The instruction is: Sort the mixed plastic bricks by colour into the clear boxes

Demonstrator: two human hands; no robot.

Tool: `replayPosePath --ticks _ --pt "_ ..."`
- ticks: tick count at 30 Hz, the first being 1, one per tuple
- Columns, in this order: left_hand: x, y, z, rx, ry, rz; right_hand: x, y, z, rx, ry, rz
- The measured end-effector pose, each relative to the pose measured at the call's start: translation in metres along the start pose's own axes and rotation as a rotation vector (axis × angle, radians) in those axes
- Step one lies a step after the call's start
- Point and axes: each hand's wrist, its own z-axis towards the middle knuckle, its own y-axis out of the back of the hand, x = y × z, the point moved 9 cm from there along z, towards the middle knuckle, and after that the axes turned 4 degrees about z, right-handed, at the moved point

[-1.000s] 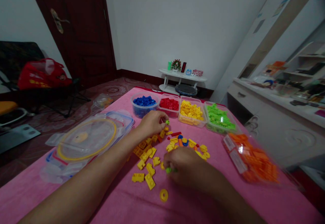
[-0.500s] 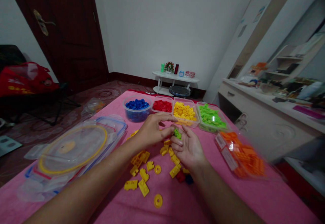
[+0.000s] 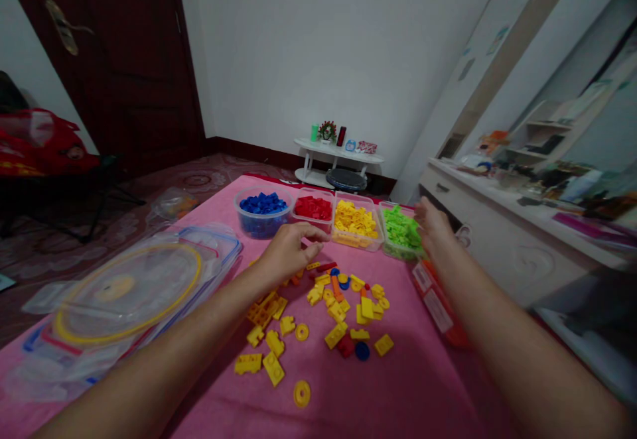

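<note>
My left hand (image 3: 291,250) hovers above the pink cloth, thumb and forefinger apart, with nothing seen between them. Under and in front of it lie loose toy building bricks, mostly yellow bricks (image 3: 336,334), with a few red, blue and orange pieces among them. My right hand (image 3: 432,223) is over the right side of a clear tub (image 3: 398,252) of green bricks (image 3: 398,227). Its fingers are smeared by motion, so whether it holds a piece is unclear. My right forearm passes over a tub of orange bricks (image 3: 455,336) and hides most of it.
Along the far edge stand a round tub of blue bricks (image 3: 262,207), a tub of red bricks (image 3: 313,208) and a tub of yellow bricks (image 3: 355,220). Stacked clear lids (image 3: 129,293) lie at the left. A white dresser (image 3: 502,227) stands right of the table.
My right hand has left my left hand, where it held green bricks, and moved right to the green tub. My left hand has shifted slightly left and stays over the loose bricks.
</note>
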Motion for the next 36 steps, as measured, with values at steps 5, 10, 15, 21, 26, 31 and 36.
replayPosePath --ticks 5,10,15,21,26,31,36 --pt "0.018 0.000 0.001 0.108 -0.005 0.226 -0.007 -0.049 -0.064 0.360 0.025 0.099" --pt "0.049 0.013 -0.005 0.258 0.159 0.569 -0.005 -0.083 -0.123 0.695 0.155 -0.174" --pt "0.066 0.034 -0.018 0.416 0.359 0.793 0.000 -0.073 -0.141 0.814 0.261 -0.603" --pt "0.071 0.012 -0.034 0.726 0.344 0.750 -0.024 -0.067 -0.167 0.970 0.119 -0.900" --pt "0.045 -0.025 -0.034 0.691 0.148 0.544 -0.019 -0.083 -0.178 0.991 0.252 -0.889" --pt "0.014 -0.050 -0.030 0.591 0.016 0.226 -0.004 -0.082 -0.164 0.803 0.352 -0.942" --pt "0.030 -0.031 -0.023 0.460 0.163 0.496 -0.005 -0.096 -0.169 0.630 0.445 -0.965"
